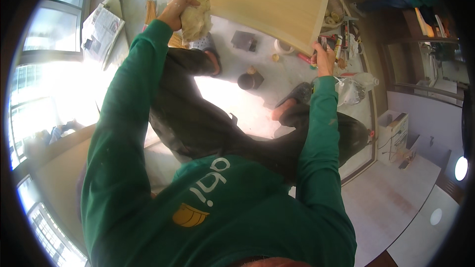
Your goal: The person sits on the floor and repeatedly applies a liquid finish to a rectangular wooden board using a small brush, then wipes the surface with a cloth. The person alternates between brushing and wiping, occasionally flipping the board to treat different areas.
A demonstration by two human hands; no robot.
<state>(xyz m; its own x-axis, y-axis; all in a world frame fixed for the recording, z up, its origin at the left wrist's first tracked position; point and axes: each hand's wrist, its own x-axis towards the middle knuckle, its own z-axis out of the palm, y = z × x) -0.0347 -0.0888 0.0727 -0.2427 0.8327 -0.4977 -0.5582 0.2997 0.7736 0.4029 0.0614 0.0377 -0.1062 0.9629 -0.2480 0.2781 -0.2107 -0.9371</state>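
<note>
Upper left of the frame, the left hand (179,11) is clutching a crumpled cream bundle (198,19).

Its grip is closing on the bundle's upper left side, the rest bulging out right and below, overlapping a pale wooden panel (267,5) that is filling top centre. Right of centre, the right hand (324,60) is curling around a small dark object (322,43), too small to identify, near the panel's lower right corner. At centre, a dark round pot (245,81) is standing on the floor (228,100).
</note>
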